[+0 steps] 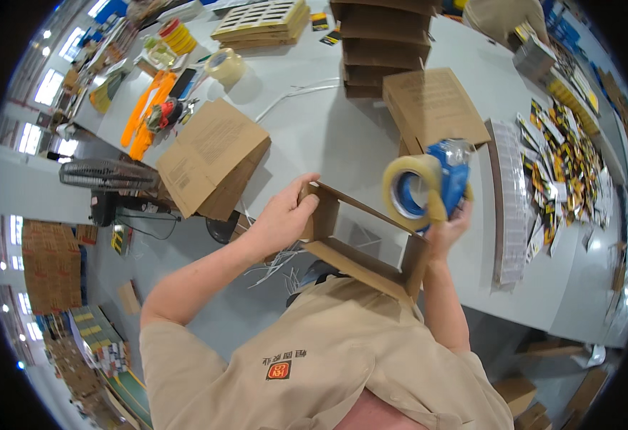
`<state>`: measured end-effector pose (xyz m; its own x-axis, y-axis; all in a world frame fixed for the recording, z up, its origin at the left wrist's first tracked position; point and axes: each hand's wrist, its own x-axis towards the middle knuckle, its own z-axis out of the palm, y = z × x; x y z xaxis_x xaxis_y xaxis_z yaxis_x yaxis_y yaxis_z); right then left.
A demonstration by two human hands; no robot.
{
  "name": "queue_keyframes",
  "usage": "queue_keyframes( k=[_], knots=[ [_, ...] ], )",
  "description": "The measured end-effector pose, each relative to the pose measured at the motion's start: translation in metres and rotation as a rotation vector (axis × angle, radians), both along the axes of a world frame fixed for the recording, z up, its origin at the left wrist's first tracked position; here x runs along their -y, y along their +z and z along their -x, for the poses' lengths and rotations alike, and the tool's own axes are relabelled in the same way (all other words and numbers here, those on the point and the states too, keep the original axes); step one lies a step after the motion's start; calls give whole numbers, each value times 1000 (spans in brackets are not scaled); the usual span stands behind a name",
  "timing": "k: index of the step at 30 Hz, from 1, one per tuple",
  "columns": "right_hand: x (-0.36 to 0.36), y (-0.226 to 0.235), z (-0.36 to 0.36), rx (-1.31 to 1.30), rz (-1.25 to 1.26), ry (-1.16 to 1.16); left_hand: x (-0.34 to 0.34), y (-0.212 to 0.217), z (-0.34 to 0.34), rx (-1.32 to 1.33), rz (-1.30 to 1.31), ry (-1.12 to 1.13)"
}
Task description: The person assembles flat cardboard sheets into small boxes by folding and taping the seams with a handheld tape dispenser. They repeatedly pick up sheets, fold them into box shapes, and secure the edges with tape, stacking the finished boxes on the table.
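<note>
Your left hand (285, 215) has its fingers closed on the left wall of a brown cardboard box (355, 267), a hollow rectangle with thin, flat sides. Your right hand (448, 233) curls its fingers, partly hidden, around a blue plastic tape dispenser (456, 175) bearing a round, yellowish tape roll (391, 188). The box sits at the counter's (299, 140) near edge, before your shirt (342, 326).

Broad pale-grey smooth-topped worktable (307, 132), dull grey floor (102, 269) below, bright rectangular windows (49, 87) along the left, small round white lights (46, 34) near them, black wire-caged fan (106, 174) beside the worktable, tall brown cardboard stack (52, 265) at far left
</note>
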<state>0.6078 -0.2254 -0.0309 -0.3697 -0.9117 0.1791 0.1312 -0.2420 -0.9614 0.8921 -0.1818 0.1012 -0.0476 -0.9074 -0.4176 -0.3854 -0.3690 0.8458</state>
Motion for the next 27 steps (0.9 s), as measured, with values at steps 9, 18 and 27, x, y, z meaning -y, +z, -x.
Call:
queue_keyframes(
  k=[9,18,27],
  knots=[
    [-11,41,65,-445,-94,-227,29,-56,40,461,126,-470],
    [-63,125,73,-953,-23,888,50,-105,33,218,1196,-572],
    [-15,101,91,-598,-179,304,12,-73,8,243,684,-680]
  ],
)
